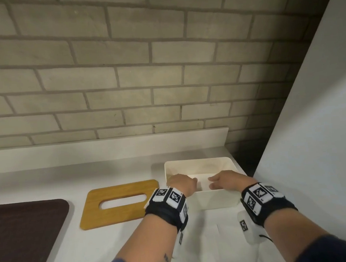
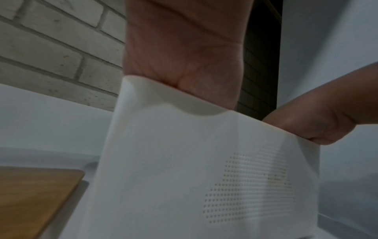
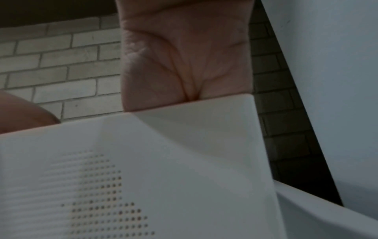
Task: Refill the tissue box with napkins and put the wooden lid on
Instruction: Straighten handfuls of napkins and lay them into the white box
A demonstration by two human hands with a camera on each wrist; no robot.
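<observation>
While both our wrists bend over the near wall of the white tissue box [image 1: 217, 198] at lower centre of the head view, our left hand [image 1: 181, 184] and right hand [image 1: 225, 181] reach inside it, fingers hidden, so we cannot tell whether either grasps anything. Left of the box, the wooden lid [image 1: 120, 204] lies flat on the white counter [image 1: 89, 173], beside a dark mat [image 1: 21, 233] at lower left.

The tissue box [image 1: 201, 165] stands on the counter [image 1: 113, 169] at its right end, near the wall [image 1: 102, 74]; the wooden lid [image 1: 120, 204] lies flat just left of it; a mat [image 1: 26, 239] lies farther left; both hands reach into the box from the near side, left hand [image 1: 182, 184] beside right hand [image 1: 227, 181].
</observation>
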